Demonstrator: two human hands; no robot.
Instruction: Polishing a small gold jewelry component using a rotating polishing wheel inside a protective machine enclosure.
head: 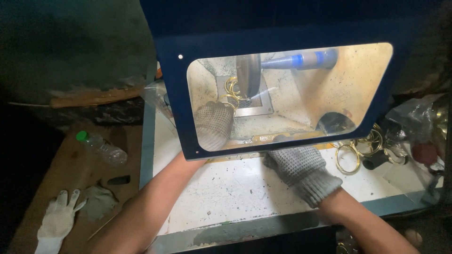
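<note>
Both of my hands wear grey knit gloves and reach under a blue hinged guard (pixel 169 84) with a clear window. Through the window I see my left hand (pixel 214 123) holding a gold ring piece (pixel 231 90) against the edge of a spinning metal wheel (pixel 248 74). My right hand (pixel 295 162) rests on the white machine bed (pixel 226 188) just below the guard's lower edge; its fingertips are hidden under the guard, and whether it holds anything cannot be seen.
A pile of gold rings (pixel 360 148) lies on the bed at the right, beside a crumpled plastic bag (pixel 414 113). On the brown bench to the left lie a plastic bottle (pixel 101 148), a white glove (pixel 59 218) and a grey rag (pixel 99 202).
</note>
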